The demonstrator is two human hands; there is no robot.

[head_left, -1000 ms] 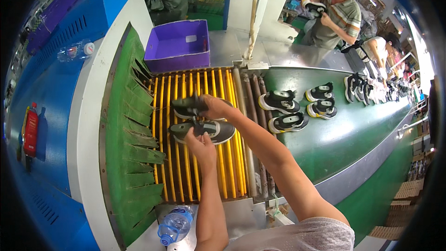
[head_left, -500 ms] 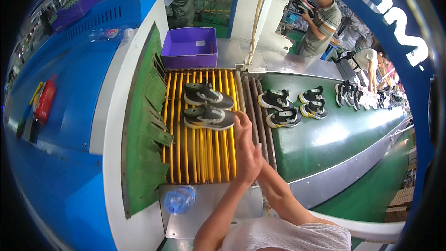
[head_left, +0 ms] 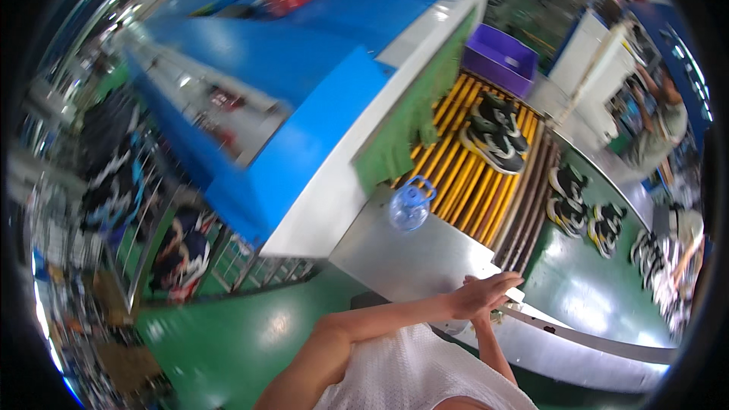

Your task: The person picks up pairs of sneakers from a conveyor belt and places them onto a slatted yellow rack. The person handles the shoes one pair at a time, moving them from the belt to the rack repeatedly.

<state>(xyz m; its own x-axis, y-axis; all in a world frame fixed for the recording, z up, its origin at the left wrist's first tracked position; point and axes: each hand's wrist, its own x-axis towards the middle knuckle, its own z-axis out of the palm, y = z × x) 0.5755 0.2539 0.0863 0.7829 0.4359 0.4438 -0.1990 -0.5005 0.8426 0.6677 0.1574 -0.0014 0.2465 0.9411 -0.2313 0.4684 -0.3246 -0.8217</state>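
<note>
My left hand (head_left: 477,301) is at the near metal edge of the conveyor, fingers stretched out, with nothing in it. It lies across my right hand (head_left: 498,305), which it mostly covers; the right fingers are largely hidden. Beyond them, a pair of black and white sneakers (head_left: 493,148) with yellow on the soles sits on yellow rollers (head_left: 456,201). Closer to the hands, a clear plastic bottle (head_left: 410,211) with a blue top and handle stands on the metal plate (head_left: 387,247). Neither hand touches the shoes or the bottle.
More sneakers (head_left: 568,201) stand on the green belt (head_left: 558,269) to the right. A purple box (head_left: 501,57) is at the rollers' far end. A blue machine (head_left: 334,114) with a green flap curtain (head_left: 395,148) fills the left. Another person (head_left: 664,125) stands far right.
The view has swung left, so the conveyor now appears further right and tilted. My joined hands have come back from beside the shoes toward my body. The sneakers remain on the rollers.
</note>
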